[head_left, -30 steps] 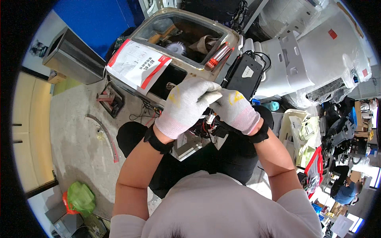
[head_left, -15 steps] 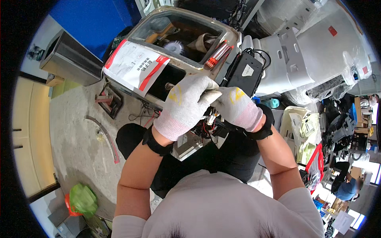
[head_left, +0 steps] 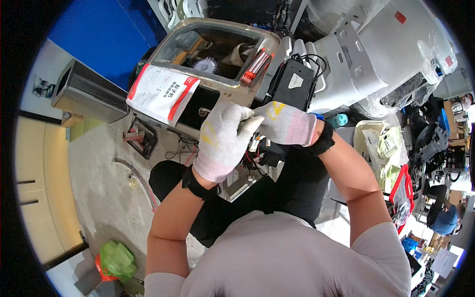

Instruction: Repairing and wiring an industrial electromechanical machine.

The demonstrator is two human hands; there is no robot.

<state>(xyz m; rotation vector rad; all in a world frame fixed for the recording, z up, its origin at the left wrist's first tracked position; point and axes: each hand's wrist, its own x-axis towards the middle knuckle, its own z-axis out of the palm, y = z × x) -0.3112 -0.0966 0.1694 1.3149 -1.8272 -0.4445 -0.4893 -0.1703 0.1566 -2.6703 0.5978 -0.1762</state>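
Our left hand and right hand meet, fingers curled; how tightly, or on what, we cannot tell. Wires lie exposed at their six o'clock; whether all are joined, we cannot see.

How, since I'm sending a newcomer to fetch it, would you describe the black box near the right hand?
Find the large beige case with the clear window. Beside its right edge, past the right hand, lies the black box. Its black top with an irregular white patch sets it apart from the white panels beside it.
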